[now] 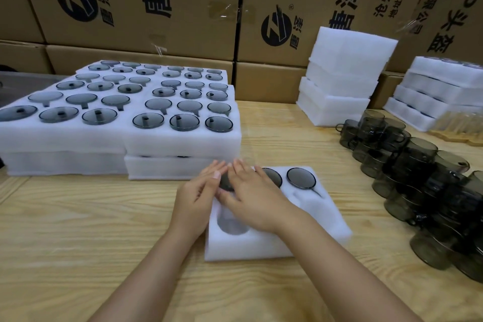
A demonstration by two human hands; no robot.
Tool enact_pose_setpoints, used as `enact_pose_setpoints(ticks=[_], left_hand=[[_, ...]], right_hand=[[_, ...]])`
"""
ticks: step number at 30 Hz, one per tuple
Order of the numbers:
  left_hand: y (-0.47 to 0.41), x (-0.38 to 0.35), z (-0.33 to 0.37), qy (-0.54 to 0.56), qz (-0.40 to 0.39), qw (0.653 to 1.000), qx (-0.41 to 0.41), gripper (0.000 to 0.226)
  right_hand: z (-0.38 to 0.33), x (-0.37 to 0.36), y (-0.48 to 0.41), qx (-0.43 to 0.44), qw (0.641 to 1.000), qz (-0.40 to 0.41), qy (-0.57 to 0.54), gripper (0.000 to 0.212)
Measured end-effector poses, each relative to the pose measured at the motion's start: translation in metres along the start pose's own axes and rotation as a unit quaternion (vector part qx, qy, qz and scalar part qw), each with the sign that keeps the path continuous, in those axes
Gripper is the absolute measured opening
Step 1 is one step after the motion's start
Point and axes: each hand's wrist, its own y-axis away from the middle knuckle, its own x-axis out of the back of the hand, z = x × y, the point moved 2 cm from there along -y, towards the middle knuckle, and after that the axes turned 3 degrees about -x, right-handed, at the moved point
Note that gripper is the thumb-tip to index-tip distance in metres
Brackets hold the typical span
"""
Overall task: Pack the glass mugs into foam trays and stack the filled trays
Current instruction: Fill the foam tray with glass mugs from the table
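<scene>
Head view: the filled trays (180, 138) stacked at left are your done work, w/ a big pile of loose mugs (418, 180) at right and a stack of empty trays (345, 70) behind it left to do. The open tray (313, 222) in front of you has two mugs seated in its back row; front pockets show empty. Your left hand (194, 196) & right hand (253, 198) lie fingers straight, pressing a third mug (225, 182) into the back-left pocket.

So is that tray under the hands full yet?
Not yet: the foam tray holds mugs in its back row, while its near pocket is empty.
</scene>
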Motion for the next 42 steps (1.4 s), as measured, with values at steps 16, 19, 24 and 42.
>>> enact_pose_setpoints(ticks=[16, 19, 24, 42], left_hand=[[-0.002, 0.006, -0.008, -0.014, -0.036, 0.999, 0.003, 0.032], [-0.002, 0.005, -0.008, -0.018, -0.036, 0.999, 0.004, 0.032], [-0.002, 0.005, -0.008, -0.03, -0.032, 0.999, -0.001, 0.031], [-0.003, 0.005, -0.007, -0.031, -0.034, 0.999, -0.006, 0.021]], right_hand=[[0.035, 0.048, 0.04, -0.023, 0.952, 0.18, -0.248, 0.04], [0.093, 0.089, 0.054, -0.128, 0.918, 0.356, -0.119, 0.031], [0.194, 0.111, 0.062, -0.451, 0.875, 0.084, 0.154, 0.057], [0.229, 0.111, 0.072, -0.422, 0.849, 0.035, 0.316, 0.017]])
